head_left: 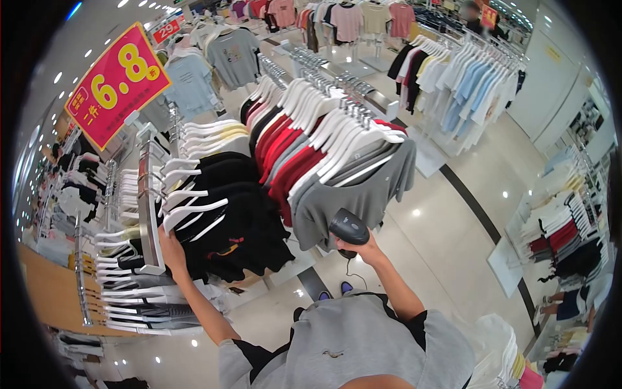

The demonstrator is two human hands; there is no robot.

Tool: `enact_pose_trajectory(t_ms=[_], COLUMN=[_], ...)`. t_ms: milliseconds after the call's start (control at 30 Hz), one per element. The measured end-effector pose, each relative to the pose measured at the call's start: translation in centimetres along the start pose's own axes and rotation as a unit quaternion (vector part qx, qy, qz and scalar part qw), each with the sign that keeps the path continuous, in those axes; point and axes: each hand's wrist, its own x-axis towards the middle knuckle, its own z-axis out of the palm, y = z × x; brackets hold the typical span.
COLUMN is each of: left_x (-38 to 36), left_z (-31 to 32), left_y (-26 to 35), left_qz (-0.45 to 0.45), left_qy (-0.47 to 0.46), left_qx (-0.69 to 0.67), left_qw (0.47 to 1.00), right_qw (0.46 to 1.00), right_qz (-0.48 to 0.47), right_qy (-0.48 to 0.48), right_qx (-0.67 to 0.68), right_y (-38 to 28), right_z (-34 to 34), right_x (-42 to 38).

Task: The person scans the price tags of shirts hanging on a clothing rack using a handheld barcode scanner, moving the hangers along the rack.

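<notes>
Our right hand (364,249) wraps its fingers around the scanner (350,227); likely light but stiff, it suits a hold by the handle (347,253). Our left hand (171,250) is at a hanger (194,209) among black shirts (249,220); we cannot tell its finger spread. A grey shirt (363,188) hangs behind the scanner.

Forearms (206,308) extended forward, spread apart; left hand (170,251) upright, right hand (364,247) curled.

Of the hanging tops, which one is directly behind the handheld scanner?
The frontmost grey top, behind the scanner in the right hand; red tops hang farther along, black tops beside the left hand.
</notes>
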Motion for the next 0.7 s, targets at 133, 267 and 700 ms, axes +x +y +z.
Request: enact_pose_trajectory(t_ms=[133, 267, 700], left_x=[-0.2, 0.3, 0.6], left_z=[-0.6, -2.1, -0.1], left_y=[0.9, 3.8, 5.0], left_qz=[-0.032, -0.06, -0.001], left_qy=[-0.023, -0.045, 0.038], left_qx=[-0.027, -0.112, 0.059], left_qw=[0.999, 0.991, 0.998], right_qw=[1.0, 0.999, 0.987], right_qz=[0.01, 0.021, -0.006], right_qy=[0.014, 0.02, 0.155], right_qx=[-0.018, -0.031, 0.043], right_y=[1.1, 2.2, 1.2], right_z=[0.3, 0.4, -3.5], right_x=[0.7, 1.4, 2.9])
